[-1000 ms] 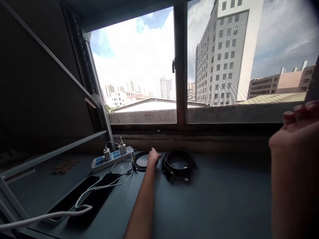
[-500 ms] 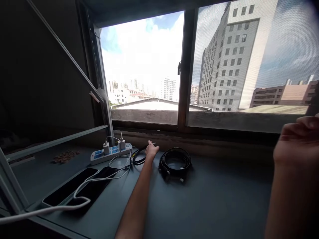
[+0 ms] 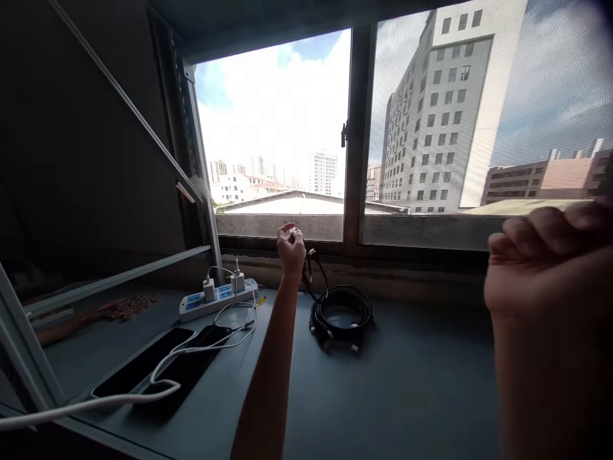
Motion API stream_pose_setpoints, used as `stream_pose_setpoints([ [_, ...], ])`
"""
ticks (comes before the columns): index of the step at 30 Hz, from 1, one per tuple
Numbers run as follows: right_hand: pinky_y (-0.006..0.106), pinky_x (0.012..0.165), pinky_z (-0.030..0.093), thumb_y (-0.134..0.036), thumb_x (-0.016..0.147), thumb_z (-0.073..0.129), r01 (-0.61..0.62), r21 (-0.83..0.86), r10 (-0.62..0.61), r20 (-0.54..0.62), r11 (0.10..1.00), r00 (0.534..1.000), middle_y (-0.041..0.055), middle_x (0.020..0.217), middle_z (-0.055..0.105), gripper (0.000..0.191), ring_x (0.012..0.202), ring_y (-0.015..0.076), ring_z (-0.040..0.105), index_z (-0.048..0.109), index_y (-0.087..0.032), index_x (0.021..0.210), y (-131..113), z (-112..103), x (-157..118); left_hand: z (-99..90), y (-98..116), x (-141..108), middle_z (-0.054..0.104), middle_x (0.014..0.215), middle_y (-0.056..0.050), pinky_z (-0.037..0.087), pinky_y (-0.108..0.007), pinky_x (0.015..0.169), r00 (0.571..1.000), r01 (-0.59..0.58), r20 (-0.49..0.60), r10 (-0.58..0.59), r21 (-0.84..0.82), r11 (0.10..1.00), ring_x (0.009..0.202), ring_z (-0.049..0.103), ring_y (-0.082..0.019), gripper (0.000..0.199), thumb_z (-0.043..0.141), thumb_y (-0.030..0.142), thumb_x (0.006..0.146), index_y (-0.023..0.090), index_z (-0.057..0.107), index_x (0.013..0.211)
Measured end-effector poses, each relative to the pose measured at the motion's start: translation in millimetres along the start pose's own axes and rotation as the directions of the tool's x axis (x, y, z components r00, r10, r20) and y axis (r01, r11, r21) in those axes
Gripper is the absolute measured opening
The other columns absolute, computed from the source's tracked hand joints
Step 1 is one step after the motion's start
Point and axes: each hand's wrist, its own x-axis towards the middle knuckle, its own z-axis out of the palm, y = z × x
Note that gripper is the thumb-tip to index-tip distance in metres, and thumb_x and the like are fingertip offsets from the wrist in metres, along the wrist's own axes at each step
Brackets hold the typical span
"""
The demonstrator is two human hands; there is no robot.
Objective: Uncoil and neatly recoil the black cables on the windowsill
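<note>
My left hand point(image 3: 291, 252) is raised above the bench by the window sill, its fingers closed around a black cable point(image 3: 309, 271). A loop and a pale connector of that cable hang to the right of the hand. Below lies a coil of black cables point(image 3: 341, 313) with several light plug ends, on the grey-blue bench top point(image 3: 383, 396); the held cable reaches down in front of or onto it. At the right edge, my right hand point(image 3: 550, 255) is up close to the camera with curled fingers. Whatever it might hold is hidden.
A white power strip point(image 3: 191, 312) with two chargers stands at the back left. Two dark phone-like slabs point(image 3: 143, 364) lie nearer, crossed by a white cable point(image 3: 129, 400). A metal frame point(image 3: 119, 281) stands left; behind it, what looks like another person's arm point(image 3: 62, 332) reaches toward small brown pieces point(image 3: 134, 306).
My left hand has lifted the black cable off the bench beside the power strip and moved up. My right hand has moved left, further into view. An arm-like shape has appeared at far left.
</note>
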Motion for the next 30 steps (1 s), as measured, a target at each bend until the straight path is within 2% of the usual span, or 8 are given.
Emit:
stream_pose_setpoints([
  [3, 0.024, 0.037, 0.014, -0.016, 0.078, 0.039, -0.124, 0.150, 0.124, 0.013, 0.981, 0.992, -0.0070, 0.039, 0.022, 0.034, 0.033, 0.0045, 0.019, 0.031, -0.019, 0.046, -2, 21, -14, -0.4, 25, -11, 0.041, 0.058, 0.007, 0.030, -0.016, 0.035, 0.993, -0.075, 0.081, 0.090, -0.164, 0.984, 0.033, 0.030, -0.003, 0.018, 0.045, 0.018, 0.085, 0.018, 0.045, 0.102],
  [6, 0.022, 0.037, 0.019, -0.027, 0.075, 0.056, -0.078, -0.171, 0.125, 0.288, 0.982, 0.950, -0.0067, 0.038, 0.035, 0.032, 0.033, 0.0042, 0.029, 0.044, -0.018, 0.046, 6, 32, -29, 0.0, 43, -22, 0.039, 0.057, 0.008, 0.026, -0.016, 0.030, 0.980, -0.102, 0.136, 0.147, -0.292, 0.951, 0.030, 0.028, -0.003, 0.013, 0.046, 0.016, 0.085, 0.018, 0.045, 0.097],
  [11, 0.023, 0.046, 0.030, -0.047, 0.075, 0.055, 0.181, -0.617, 0.384, 0.664, 0.766, 0.641, -0.0030, 0.048, 0.053, 0.032, 0.043, 0.0085, 0.046, 0.066, -0.020, 0.062, 21, 41, -48, -1.5, 60, -34, 0.043, 0.064, 0.006, 0.025, -0.016, 0.029, 0.970, -0.102, 0.177, 0.166, -0.323, 0.941, 0.029, 0.031, -0.002, 0.011, 0.042, 0.017, 0.089, 0.019, 0.043, 0.100],
  [19, 0.023, 0.058, 0.033, -0.045, 0.073, 0.059, 0.409, -0.578, 0.466, 0.814, 0.706, 0.346, -0.0041, 0.068, 0.065, 0.022, 0.063, 0.0125, 0.059, 0.065, -0.024, 0.067, 28, 49, -70, -2.7, 73, -43, 0.041, 0.070, 0.005, 0.031, -0.015, 0.037, 0.973, -0.011, 0.189, 0.134, -0.541, 0.841, 0.038, 0.038, -0.001, 0.012, 0.043, 0.021, 0.090, 0.019, 0.043, 0.101],
  [22, 0.023, 0.057, 0.033, -0.030, 0.073, 0.057, 0.436, -0.580, 0.443, 0.812, 0.689, 0.380, -0.0041, 0.065, 0.063, 0.009, 0.065, 0.0141, 0.059, 0.059, -0.023, 0.068, 32, 53, -73, -1.0, 71, -43, 0.040, 0.068, 0.006, 0.031, -0.014, 0.038, 0.975, 0.089, 0.212, 0.066, -0.647, 0.757, 0.041, 0.036, -0.001, 0.011, 0.047, 0.021, 0.088, 0.019, 0.043, 0.099],
  [25, 0.024, 0.055, 0.036, -0.024, 0.075, 0.050, 0.344, -0.615, 0.400, 0.754, 0.710, 0.522, -0.0030, 0.065, 0.063, 0.008, 0.056, 0.0135, 0.059, 0.056, -0.024, 0.081, 36, 53, -67, -3.5, 68, -39, 0.044, 0.069, 0.005, 0.034, -0.015, 0.040, 0.959, 0.152, 0.279, 0.038, -0.625, 0.766, 0.042, 0.040, -0.002, 0.017, 0.047, 0.024, 0.088, 0.019, 0.045, 0.104],
  [28, 0.024, 0.048, 0.043, -0.022, 0.075, 0.045, -0.013, -0.558, 0.430, 0.624, 0.830, 0.652, -0.0016, 0.077, 0.064, 0.023, 0.047, 0.0113, 0.058, 0.048, -0.023, 0.098, 34, 46, -54, -9.5, 68, -37, 0.050, 0.069, 0.004, 0.039, -0.018, 0.040, 0.902, 0.130, 0.416, 0.119, -0.523, 0.842, 0.041, 0.047, -0.006, 0.026, 0.043, 0.030, 0.090, 0.020, 0.044, 0.114],
  [30, 0.022, 0.039, 0.043, -0.022, 0.070, 0.048, -0.250, -0.415, 0.467, 0.589, 0.875, 0.660, -0.0031, 0.075, 0.061, 0.028, 0.041, 0.0106, 0.055, 0.045, -0.023, 0.098, 27, 38, -43, -12.7, 70, -38, 0.051, 0.066, 0.004, 0.040, -0.019, 0.038, 0.842, 0.126, 0.514, 0.164, -0.482, 0.867, 0.040, 0.050, -0.008, 0.031, 0.043, 0.033, 0.090, 0.020, 0.042, 0.118],
])
